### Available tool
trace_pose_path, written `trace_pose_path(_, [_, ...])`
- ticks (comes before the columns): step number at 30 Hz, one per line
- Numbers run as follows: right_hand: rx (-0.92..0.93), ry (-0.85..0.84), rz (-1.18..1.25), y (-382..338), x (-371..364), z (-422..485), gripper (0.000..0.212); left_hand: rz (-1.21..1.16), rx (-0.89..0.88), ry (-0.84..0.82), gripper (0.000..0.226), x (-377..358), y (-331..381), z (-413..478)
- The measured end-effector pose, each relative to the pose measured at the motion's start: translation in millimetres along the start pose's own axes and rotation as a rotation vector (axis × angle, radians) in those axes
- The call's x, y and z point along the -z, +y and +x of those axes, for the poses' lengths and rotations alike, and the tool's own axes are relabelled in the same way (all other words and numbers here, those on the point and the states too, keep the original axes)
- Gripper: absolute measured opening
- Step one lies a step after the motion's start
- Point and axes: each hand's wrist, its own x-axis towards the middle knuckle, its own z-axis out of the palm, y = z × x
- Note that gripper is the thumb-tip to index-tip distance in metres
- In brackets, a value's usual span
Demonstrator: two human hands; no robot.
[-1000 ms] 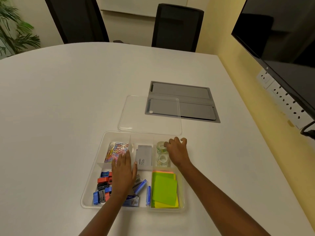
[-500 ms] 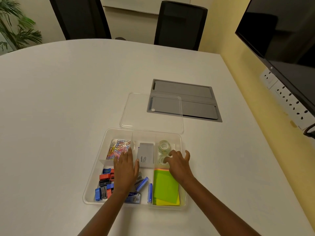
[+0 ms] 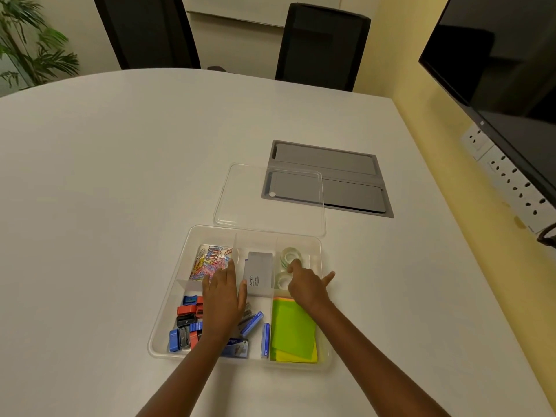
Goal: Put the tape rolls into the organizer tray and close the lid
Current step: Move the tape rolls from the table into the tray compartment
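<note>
White meeting table [image 3: 120, 176], tape rolls [image 3: 289, 256] already in the organizer tray [image 3: 168, 311].
Right hand [image 3: 307, 285] loose and empty (left hand [image 3: 222, 296] flat, too): nudge rolls flat, then fetch the clear lid [image 3: 240, 200].

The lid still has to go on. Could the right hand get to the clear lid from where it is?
Probably yes. The clear lid lies flat on the table just beyond the tray, nothing resting on it, and the right hand is over the tape rolls with a free path.
</note>
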Motion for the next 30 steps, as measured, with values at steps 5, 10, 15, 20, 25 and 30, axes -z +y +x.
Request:
trace_pose_path(5, [0.173,0.188,-0.174,8.0,15.6,16.7,0.044,-0.007,0.022,0.011,0.070,0.6,2.5,-0.9])
trace_pose_path(10, [0.455,0.108,-0.446,7.3,14.1,30.8,0.047,-0.036,0.023,0.048,0.062,0.0,4.1,-2.5])
trace_pose_path(15, [0.549,0.104,-0.527,16.6,15.4,43.9,0.050,-0.038,0.009,0.068,0.064,-0.1,1.8,-1.1])
trace_pose_path(20, [0.449,0.165,-0.468,24.8,8.2,44.4,0.036,-0.043,-0.009,0.069,0.063,-1.9,0.9,-1.5])
trace_pose_path(25, [0.395,0.092,-0.416,30.3,14.0,45.5,0.032,-0.055,-0.026,0.094,0.065,-2.7,-1.2,0.3])
trace_pose_path(30, [0.545,0.075,-0.435,26.9,9.4,50.1,0.049,-0.064,-0.036,0.096,0.066,-6.0,-4.0,1.0])
